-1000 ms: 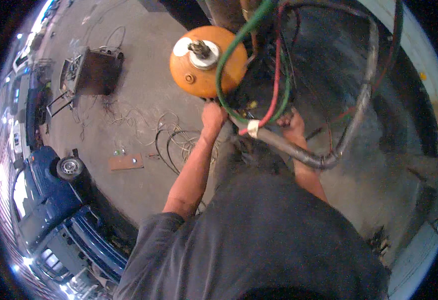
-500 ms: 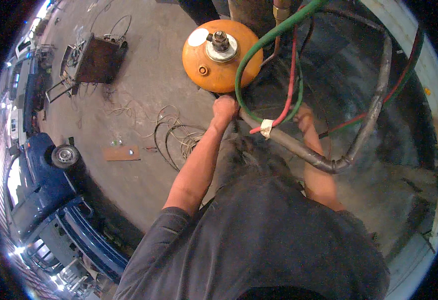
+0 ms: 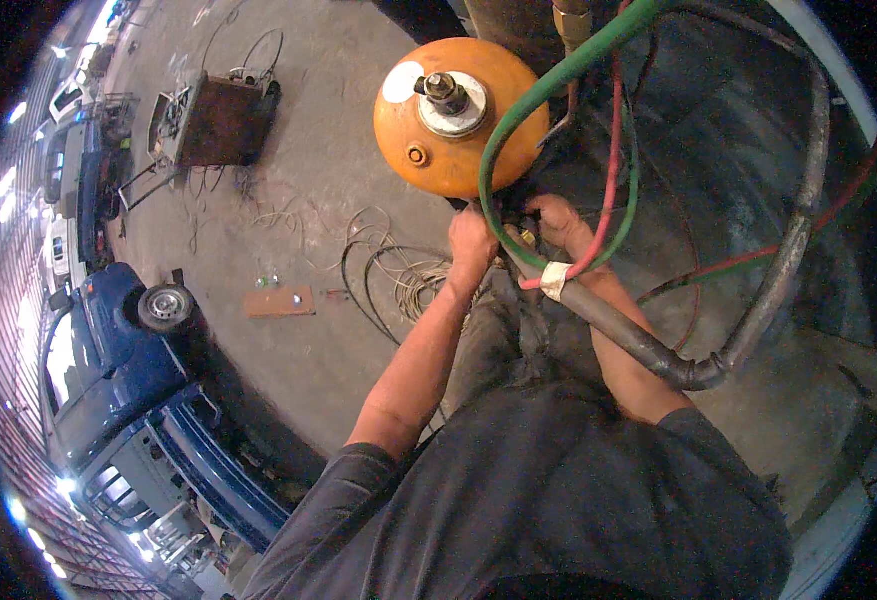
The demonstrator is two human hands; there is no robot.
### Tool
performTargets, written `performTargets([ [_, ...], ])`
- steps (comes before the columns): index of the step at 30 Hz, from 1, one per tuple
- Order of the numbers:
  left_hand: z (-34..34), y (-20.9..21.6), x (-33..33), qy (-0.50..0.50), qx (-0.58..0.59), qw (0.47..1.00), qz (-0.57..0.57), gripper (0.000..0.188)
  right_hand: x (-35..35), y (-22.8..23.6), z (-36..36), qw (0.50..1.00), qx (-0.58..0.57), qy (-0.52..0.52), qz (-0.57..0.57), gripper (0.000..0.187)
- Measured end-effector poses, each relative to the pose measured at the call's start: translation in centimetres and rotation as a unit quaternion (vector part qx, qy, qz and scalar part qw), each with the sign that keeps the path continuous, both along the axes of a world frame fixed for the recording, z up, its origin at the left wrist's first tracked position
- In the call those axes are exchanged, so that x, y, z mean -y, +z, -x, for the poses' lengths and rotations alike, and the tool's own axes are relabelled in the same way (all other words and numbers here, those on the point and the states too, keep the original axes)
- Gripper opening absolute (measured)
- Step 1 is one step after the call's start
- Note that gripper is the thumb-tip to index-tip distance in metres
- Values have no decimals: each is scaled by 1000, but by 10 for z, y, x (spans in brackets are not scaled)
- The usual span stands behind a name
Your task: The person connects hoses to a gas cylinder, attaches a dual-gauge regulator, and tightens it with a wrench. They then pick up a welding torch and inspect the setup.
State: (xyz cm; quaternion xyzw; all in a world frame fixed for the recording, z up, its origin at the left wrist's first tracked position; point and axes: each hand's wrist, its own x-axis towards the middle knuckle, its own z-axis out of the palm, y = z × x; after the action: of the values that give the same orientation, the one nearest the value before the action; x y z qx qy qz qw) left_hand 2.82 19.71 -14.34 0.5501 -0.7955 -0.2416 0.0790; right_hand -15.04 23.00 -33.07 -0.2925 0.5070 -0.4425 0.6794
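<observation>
Both hands meet just below the orange gas cylinder (image 3: 462,115) standing on the concrete floor (image 3: 329,200): the left hand (image 3: 472,247) has its fingers curled at the cylinder's base, the right hand (image 3: 563,226) grips the thick black hose (image 3: 627,335) where green hose (image 3: 549,85) and red hose (image 3: 614,150) loop

Blue truck cab (image 3: 129,370) at lower left, seen from above, one wheel (image 3: 166,307) showing beside it. Rusty brown machine on a cart (image 3: 217,122) at upper left, thin cables trailing from it across the grey concrete floor (image 3: 309,330). Loose coil of pale wire (image 3: 399,270) near the middle. Small flat rust-coloured plate (image 3: 280,301) lying on the floor, just beside the wheel. More parked vehicles (image 3: 69,170) along the far left rim, bright lights beyond them.
</observation>
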Motion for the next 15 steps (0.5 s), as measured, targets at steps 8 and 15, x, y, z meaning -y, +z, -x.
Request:
performTargets([
  [8, 3, -3, -11, 239, -245, 939, 26, 47, 16, 65, -18, 979, 202, -9, -17, 25],
  [15, -23, 14, 31, 238, -141, 931, -240, 35, 22, 93, -16, 940, 335, 5, -68, 24],
])
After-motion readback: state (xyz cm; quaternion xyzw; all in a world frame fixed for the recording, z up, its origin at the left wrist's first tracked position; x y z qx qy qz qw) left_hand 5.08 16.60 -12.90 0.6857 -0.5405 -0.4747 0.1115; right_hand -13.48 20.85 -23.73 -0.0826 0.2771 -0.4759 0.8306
